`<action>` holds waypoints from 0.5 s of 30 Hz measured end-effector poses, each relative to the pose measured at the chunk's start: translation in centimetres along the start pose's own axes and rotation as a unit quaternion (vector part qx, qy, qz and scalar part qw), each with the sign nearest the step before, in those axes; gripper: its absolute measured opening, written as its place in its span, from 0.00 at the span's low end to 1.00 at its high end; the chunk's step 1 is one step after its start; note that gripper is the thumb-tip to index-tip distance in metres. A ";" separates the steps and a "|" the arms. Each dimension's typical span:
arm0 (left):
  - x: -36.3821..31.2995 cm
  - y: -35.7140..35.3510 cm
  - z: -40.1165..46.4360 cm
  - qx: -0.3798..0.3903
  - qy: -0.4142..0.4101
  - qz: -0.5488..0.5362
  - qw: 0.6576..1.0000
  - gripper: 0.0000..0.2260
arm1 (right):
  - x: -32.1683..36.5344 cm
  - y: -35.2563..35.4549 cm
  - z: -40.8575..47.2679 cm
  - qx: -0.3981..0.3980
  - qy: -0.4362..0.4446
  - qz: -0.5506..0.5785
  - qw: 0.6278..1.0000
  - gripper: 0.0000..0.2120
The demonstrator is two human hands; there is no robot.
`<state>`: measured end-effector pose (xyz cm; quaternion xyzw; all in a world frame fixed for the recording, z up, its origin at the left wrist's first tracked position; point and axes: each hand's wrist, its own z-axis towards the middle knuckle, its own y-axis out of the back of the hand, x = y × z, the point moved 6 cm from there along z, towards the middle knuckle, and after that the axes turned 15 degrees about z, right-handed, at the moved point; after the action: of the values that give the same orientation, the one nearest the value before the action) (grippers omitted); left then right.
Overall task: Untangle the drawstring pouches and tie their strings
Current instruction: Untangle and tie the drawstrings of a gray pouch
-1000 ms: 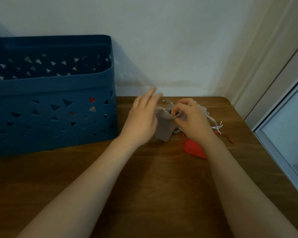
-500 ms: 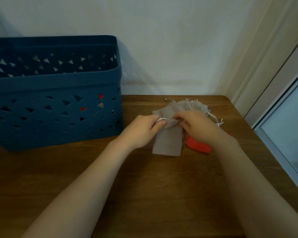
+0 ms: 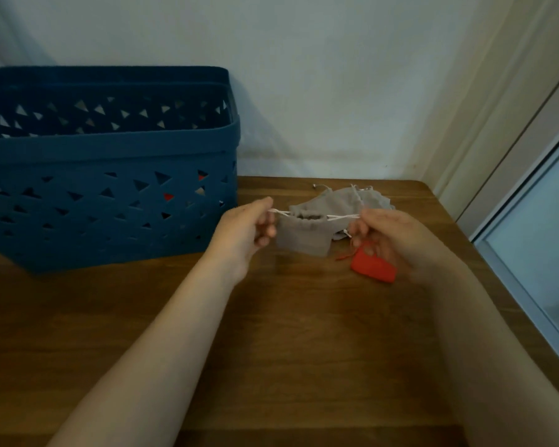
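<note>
Both hands are up over the wooden table, each pinching one end of the white drawstring on a small grey pouch. Left hand is closed on the left end w/ thumb + forefinger, right hand closed on the right end, same kind of pinch. String is stretched tight btwn them, roughly level, and the pouch mouth looks gathered/cinched where it runs through. Pouch hangs in the middle btwn the hands; can't tell if its bottom edge touches the table.

Just behind it, on the far side, a heap of more grey pouches w/ loose pale strings sticking out, lying on the table near the wall. A red pouch lies flat on the table to the near right, partly under the right hand, thin red cord trailing off its left side.

Far left: big blue basket w/ triangle cutouts, sitting on the table, well apart from the hands. Something red shows thru a cutout, too small to tell what. Window frame runs down the right edge.
</note>
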<state>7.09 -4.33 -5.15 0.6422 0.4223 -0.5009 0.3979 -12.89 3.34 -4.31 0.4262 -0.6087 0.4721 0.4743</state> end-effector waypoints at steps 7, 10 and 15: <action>1.7 -2.6 -0.7 0.079 0.146 -0.371 0.914 0.05 | -1.6 -2.1 0.5 -0.119 -0.027 0.494 0.861 0.28; 1.7 -2.1 -0.4 0.117 0.130 -0.442 0.880 0.15 | -1.4 -2.5 0.9 -0.094 -0.015 0.570 0.816 0.26; 2.3 -1.5 -0.5 0.103 0.140 -0.410 0.895 0.20 | -3.0 -1.5 1.5 -0.121 -0.054 0.511 0.849 0.25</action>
<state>6.14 -3.05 -7.43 0.5126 0.6456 -0.5654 0.0261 -11.15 1.82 -7.10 0.0184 -0.8174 0.5468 0.1802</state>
